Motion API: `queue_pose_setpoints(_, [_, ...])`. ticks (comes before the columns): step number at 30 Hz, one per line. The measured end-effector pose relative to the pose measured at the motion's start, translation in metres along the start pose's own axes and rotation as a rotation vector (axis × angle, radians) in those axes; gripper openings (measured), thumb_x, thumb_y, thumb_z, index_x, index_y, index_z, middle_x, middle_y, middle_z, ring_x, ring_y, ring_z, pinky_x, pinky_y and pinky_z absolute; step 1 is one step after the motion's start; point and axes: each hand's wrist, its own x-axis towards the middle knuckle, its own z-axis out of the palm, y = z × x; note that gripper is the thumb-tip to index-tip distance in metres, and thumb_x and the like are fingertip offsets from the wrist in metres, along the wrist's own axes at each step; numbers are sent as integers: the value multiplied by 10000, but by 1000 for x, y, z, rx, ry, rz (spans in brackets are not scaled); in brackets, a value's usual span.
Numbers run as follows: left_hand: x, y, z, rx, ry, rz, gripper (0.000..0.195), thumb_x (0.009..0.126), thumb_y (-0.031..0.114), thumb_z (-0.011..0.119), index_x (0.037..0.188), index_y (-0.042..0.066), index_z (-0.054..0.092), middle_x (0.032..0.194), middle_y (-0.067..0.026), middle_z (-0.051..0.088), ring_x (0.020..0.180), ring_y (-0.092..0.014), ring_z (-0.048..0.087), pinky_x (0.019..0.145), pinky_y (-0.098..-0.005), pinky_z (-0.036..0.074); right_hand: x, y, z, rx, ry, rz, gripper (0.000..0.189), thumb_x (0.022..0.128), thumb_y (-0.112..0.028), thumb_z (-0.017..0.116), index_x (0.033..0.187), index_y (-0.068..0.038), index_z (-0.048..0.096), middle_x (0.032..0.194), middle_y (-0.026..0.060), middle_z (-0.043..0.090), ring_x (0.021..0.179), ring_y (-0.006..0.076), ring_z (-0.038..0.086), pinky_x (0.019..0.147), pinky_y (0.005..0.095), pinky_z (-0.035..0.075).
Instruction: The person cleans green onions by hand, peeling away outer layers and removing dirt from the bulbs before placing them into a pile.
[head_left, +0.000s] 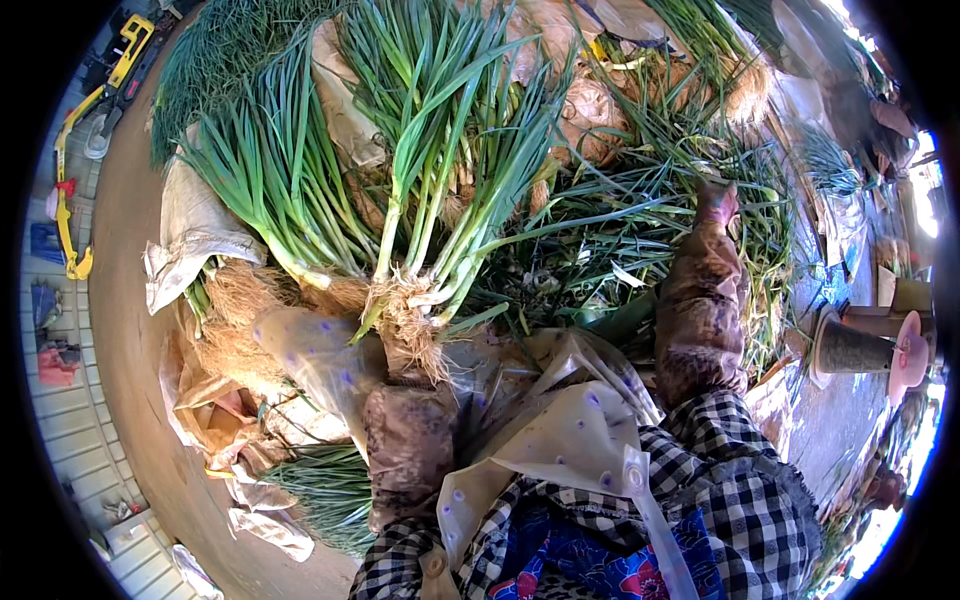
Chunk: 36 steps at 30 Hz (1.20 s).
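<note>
My left hand (399, 356) is largely hidden behind roots. It grips a small bunch of green onions (416, 259), leaves pointing away from me and pale fibrous roots towards me. Some outer leaves on the stems hang loose. At the right, my right hand (718, 204) reaches over a heap of loose green leaves (600, 225); its fingers are too unclear to tell what they hold. Brown patterned sleeve covers (701, 315) wrap both forearms. Beside the held bunch lie more green onions (277, 187), partly on a whitish woven sack (202, 217).
A translucent spotted plastic apron (555, 427) spreads over my lap. Root clumps (240, 322) and further leaves (322, 487) lie at the left. On the right is a spool-shaped stand (855, 352). A yellow-framed machine (64, 165) stands far left beyond the bare floor (124, 247).
</note>
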Motion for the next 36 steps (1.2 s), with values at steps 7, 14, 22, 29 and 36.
queue_pose_setpoints(7, [-3, 9, -1, 12, 16, 25, 529, 828, 215, 626, 1279, 33, 419, 1175, -164, 525, 960, -254, 561, 775, -395, 516, -115, -93, -10, 1130, -1088, -96, 376, 889, -262, 405, 1073, 14, 582, 950, 154, 607, 718, 252, 603, 544, 339, 495])
queue_pose_setpoints(14, [-13, 11, 4, 32, 16, 29, 519, 825, 195, 630, 1274, 32, 425, 1167, -157, 531, 947, -239, 565, 765, -381, 518, -284, -165, -40, 677, -1169, -991, 363, 804, -350, 668, 986, -38, 631, 800, 156, 647, 740, 283, 635, 703, 359, 494])
queue_pose_setpoints(22, [-37, 3, 1, 15, 29, -1, 509, 823, 171, 634, 1268, 32, 432, 1157, -150, 538, 932, -221, 569, 753, -365, 520, -333, -149, -185, 1215, -1796, -1214, 397, 877, -442, 512, 912, -55, 588, 748, 99, 612, 689, 215, 611, 586, 326, 459])
queue_pose_setpoints(29, [-42, 2, -2, -20, 14, 11, 500, 820, 151, 638, 1263, 31, 439, 1149, -144, 544, 919, -206, 573, 743, -351, 523, -166, -109, -148, 821, -1045, -777, 469, 803, -291, 652, 1144, 13, 551, 1141, 172, 577, 903, 256, 625, 724, 314, 509])
queue_pose_setpoints(36, [-48, 0, 0, -22, 7, -4, 493, 818, 130, 642, 1258, 30, 445, 1141, -137, 550, 906, -191, 577, 733, -336, 525, -223, -93, -73, 741, -1559, -248, 440, 836, -343, 644, 1097, 8, 591, 953, 95, 669, 632, 97, 575, 545, 244, 470])
